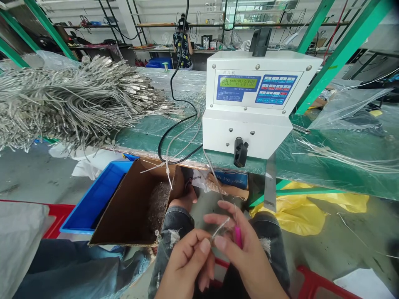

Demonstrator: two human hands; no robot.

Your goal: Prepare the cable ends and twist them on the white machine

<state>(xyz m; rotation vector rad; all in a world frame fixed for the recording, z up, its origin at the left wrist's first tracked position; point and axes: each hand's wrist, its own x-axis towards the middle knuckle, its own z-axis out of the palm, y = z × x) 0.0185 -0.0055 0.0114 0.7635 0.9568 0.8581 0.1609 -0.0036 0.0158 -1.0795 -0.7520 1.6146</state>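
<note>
The left hand (183,261) and right hand (246,249) are pinching a thin wire (222,228) and a small pink piece (238,236) between narrowly closed fingertips, steadying them above the knees (177,224). A cardboard box (124,207) is sitting just ahead, within easy reach, below a white machine (247,104).

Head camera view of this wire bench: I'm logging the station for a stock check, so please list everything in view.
White benchtop wire-twisting machine: one, white with blue keypad, on the bench.
Bundle of braided silver cables: one, silver, left of the machine.
Green bench under clear plastic film: one, green, across the view.
Black power cable: one, black, left of the machine.
Blue plastic crate: one, blue, left of the box.
Open cardboard box: one, brown, below the bench edge.
Yellow plastic sheet: one, yellow, lower right.
Co-worker: one, by the far shelves.
Thin silver wire: one, silver, between the hands.
Slim pink item: one, pink, in the right hand.
Left hand: one, pinching the wire.
Right hand: one, beside the left hand.
</note>
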